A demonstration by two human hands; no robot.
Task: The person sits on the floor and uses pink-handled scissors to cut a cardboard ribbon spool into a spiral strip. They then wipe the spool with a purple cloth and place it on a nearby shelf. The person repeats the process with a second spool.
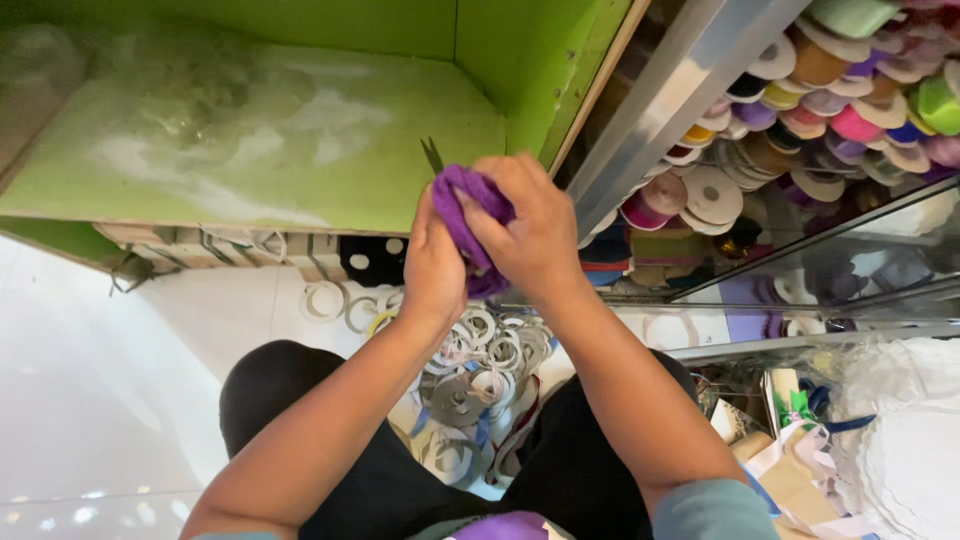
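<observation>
both the left hand [432, 262] and the right hand [528, 232] were closed on a bunched purple ribbon [462, 212], scissors [432, 155] poking above, work seemingly midway.

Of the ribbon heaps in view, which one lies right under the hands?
The pile of emptied white spools on the floor between the knees, below the left hand. The colourful rolls sit apart, behind glass to the right.

left hand [432, 262] raised, fingers curled closed | right hand [528, 232] pressed against it, gripping | both forearms angled upward, converging
</observation>
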